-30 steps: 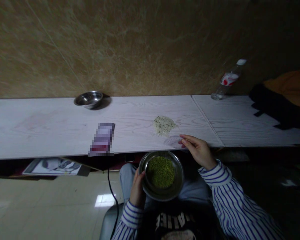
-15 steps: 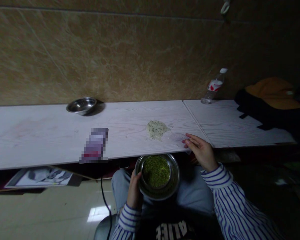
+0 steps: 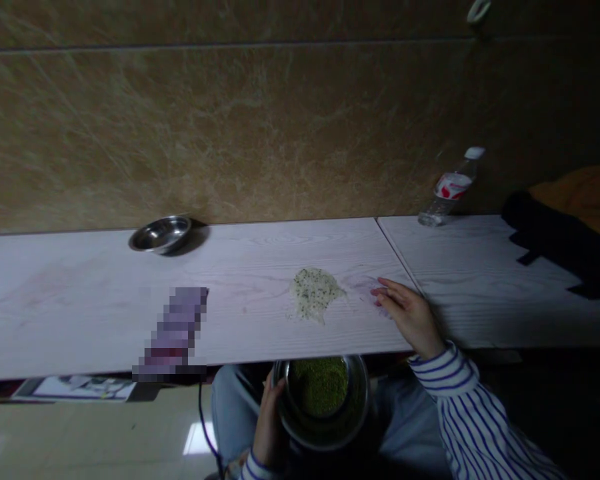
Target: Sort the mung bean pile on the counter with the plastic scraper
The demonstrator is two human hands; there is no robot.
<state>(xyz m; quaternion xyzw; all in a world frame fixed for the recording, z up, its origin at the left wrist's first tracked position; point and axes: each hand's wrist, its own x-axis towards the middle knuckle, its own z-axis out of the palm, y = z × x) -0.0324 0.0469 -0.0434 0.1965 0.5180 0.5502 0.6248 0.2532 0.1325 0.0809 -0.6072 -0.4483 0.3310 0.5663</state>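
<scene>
My left hand [image 3: 269,421] grips the left rim of a steel bowl [image 3: 361,400] over my lap, just below the table edge. Green mung beans [image 3: 325,387] fill its middle. Over the table, my right hand [image 3: 409,313] pinches a clear plastic protractor [image 3: 367,292] between thumb and fingers; it is faint against the pale wood. Left of the protractor, and apart from it, lies a flat pile of white grains that look like rice, mixed with dark green bits [image 3: 314,293]. A few specks lie around the pile.
A second steel bowl [image 3: 161,235] stands tilted near the wall at left. A blurred-out phone-like slab [image 3: 175,330] lies at the front edge, a cable [image 3: 205,423] hanging below. At right are a plastic bottle [image 3: 450,190] and a dark bag or cloth with an orange cap [image 3: 580,200].
My view has tilted up, so table and bowl sit lower in the picture. My right hand has moved the protractor a little away from the table's front edge. My left hand keeps hold of the bowl.
</scene>
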